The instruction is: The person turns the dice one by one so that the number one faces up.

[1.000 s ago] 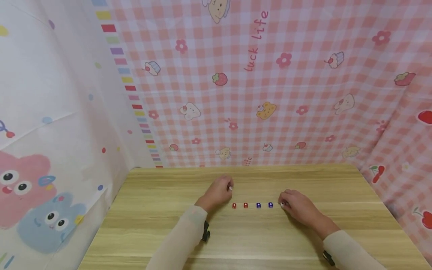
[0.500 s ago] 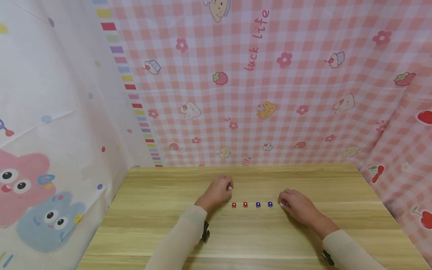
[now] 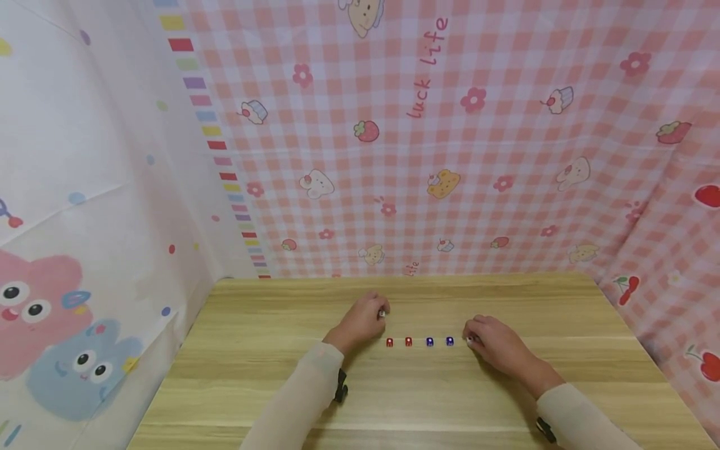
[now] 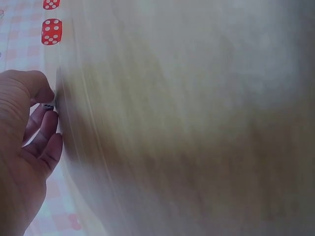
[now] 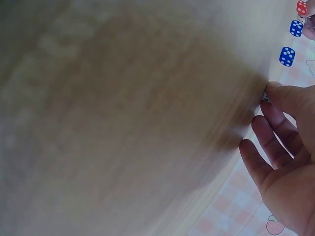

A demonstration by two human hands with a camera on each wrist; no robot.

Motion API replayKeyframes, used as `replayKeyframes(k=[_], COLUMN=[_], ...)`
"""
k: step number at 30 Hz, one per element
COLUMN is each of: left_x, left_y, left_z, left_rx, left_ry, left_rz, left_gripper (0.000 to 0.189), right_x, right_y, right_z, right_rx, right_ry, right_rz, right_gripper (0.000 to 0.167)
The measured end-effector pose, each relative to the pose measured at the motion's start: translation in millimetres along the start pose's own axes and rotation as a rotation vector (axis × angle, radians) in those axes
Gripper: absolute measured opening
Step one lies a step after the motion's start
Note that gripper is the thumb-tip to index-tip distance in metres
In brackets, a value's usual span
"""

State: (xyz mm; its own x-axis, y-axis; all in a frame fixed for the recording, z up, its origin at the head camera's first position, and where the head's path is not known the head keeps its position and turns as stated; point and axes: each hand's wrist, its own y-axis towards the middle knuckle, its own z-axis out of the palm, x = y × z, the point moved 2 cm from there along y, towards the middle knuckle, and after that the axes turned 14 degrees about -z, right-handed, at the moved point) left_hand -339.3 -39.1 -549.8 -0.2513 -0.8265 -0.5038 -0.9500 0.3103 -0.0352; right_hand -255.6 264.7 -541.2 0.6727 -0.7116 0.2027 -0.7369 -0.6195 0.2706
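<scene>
My left hand [image 3: 362,317] pinches a white die [image 3: 382,314] between thumb and fingers, behind the left end of a row of dice. In the left wrist view, black dots show on that white die [image 4: 48,105]. At the row's right end, my right hand [image 3: 497,344] pinches another white die [image 3: 470,340], mostly covered by thumb and forefinger. Its other fingertips meet the tabletop in the right wrist view. Between the hands lie two red dice [image 3: 390,342] [image 3: 408,342] and two blue dice [image 3: 430,342] [image 3: 449,341], spaced apart in a line.
The dice lie on a wood-grain table [image 3: 416,394]. A pink checked cloth [image 3: 349,162] hangs behind its far edge, and a white printed cloth [image 3: 129,237] hangs on the left. Dark wrist straps [image 3: 341,386] show at both sleeves.
The white die in my left fingers has turned and shows a different face. My right hand and the red and blue dice have stayed in place.
</scene>
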Motion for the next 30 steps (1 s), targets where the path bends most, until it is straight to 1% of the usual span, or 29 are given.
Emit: replayKeyframes(k=[5,7,13,16,21,25,30], left_x=[3.9,5.1,7.4,7.8,8.9,9.7,9.4], left_y=[-1.0,-1.0,-0.3,0.2,0.6,-0.2,-1.5], left_z=[-1.1,-1.4,-1.0,-1.2,-1.7,-2.3,-3.1], left_rx=[0.022,0.023,0.000,-0.010,-0.020,-0.023,-0.031], left_ry=[-0.018,-0.007,0.029,0.026,0.025,0.034,0.043], left_rz=[0.015,0.020,0.026,0.019,-0.015,-0.049,-0.047], left_gripper=[0.024,0.021,0.011,0.008,0.004,0.010,0.010], right_x=[0.0,-0.3,-0.9,-0.8,-0.2,0.3,-0.5], right_y=[-0.9,-1.1,-1.1,-1.0,-0.5,0.0,-0.1], right_z=[1.1,1.5,2.7,3.1,2.4,1.4,1.6], right_rx=[0.005,0.008,0.005,0.004,-0.003,-0.001,0.019], right_ry=[0.001,0.000,0.004,-0.001,-0.003,-0.004,-0.010], right_rz=[0.004,0.007,0.012,0.021,0.021,0.023,0.035], right_gripper=[0.017,0.017,0.017,0.017,0.017,0.017,0.015])
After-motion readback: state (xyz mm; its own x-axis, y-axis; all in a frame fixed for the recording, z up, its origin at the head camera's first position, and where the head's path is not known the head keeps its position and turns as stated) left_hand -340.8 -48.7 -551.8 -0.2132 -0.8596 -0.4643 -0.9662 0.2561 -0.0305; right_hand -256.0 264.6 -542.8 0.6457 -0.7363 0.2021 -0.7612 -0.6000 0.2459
